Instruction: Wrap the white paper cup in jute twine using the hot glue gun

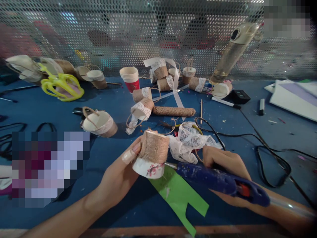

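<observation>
My left hand is closed around a paper cup, tilted with its wide white rim toward me. Brown twine wraps most of the cup, and a pink blossom print shows on the bare white band. In my right hand is a blue hot glue gun with a clear glue stick in its back end. Its metal nozzle is at the cup's edge, where twine meets white paper; whether it touches, I cannot tell. A green paper piece lies beneath the cup. White lace is bunched just behind.
A twine roll, several twine-wrapped cups with lace and a red cup stack stand farther back. A yellow basket-like piece is at left. Black cable loops at right. A perforated metal screen closes the back.
</observation>
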The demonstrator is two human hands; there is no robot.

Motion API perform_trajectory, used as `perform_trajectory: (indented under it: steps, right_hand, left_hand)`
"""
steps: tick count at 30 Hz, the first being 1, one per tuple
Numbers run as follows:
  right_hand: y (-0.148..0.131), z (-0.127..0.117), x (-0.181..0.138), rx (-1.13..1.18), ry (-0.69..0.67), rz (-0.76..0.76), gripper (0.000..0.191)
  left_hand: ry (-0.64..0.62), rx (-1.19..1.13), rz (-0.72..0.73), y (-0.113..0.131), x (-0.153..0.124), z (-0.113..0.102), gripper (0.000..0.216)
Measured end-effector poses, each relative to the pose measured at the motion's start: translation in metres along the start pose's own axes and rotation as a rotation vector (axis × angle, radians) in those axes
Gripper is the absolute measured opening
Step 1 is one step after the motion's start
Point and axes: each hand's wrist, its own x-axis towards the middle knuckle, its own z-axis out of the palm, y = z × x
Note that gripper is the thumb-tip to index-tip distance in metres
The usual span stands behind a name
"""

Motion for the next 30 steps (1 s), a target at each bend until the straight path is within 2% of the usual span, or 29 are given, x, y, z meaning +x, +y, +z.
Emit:
perform_trajectory:
  steps: [2,4,8,11,15,18,21,25,30]
  right_hand:
    - [0.002,0.001,0.001,0.131,0.018,-0.003,0.024]
    - [0.001,0.005,0.003,0.239,0.095,-0.001,0.022]
    - [-0.006,0.012,0.008,0.283,0.263,0.085,0.025]
    - [-0.009,0.014,0.011,0.309,0.24,0.079,0.028]
    - [-0.005,0.017,0.011,0.444,0.099,-0.019,0.036]
    - [-0.003,0.021,0.011,0.53,0.035,-0.082,0.034]
    - [-0.006,0.025,0.01,0.501,0.097,-0.047,0.025]
    - [-0.012,0.023,0.006,0.367,0.208,0.118,0.025]
    - [-0.011,0.017,0.003,0.305,0.242,0.067,0.03]
  left_hand:
    - [-0.059,0.072,-0.013,-0.001,0.0,-0.003,0.037]
    - [-0.153,0.172,-0.039,0.0,-0.001,-0.005,0.038]
    - [-0.353,0.34,-0.119,0.004,-0.002,-0.007,0.047]
    - [-0.414,0.427,-0.199,0.006,-0.004,-0.004,0.046]
    - [-0.381,0.425,-0.199,0.006,-0.007,0.004,0.038]
    - [-0.365,0.456,-0.167,0.005,-0.008,0.008,0.031]
    - [-0.361,0.466,-0.159,0.003,-0.007,0.009,0.03]
    - [-0.339,0.459,-0.167,0.001,-0.006,0.005,0.034]
    - [-0.265,0.449,-0.134,0.0,-0.003,0.001,0.045]
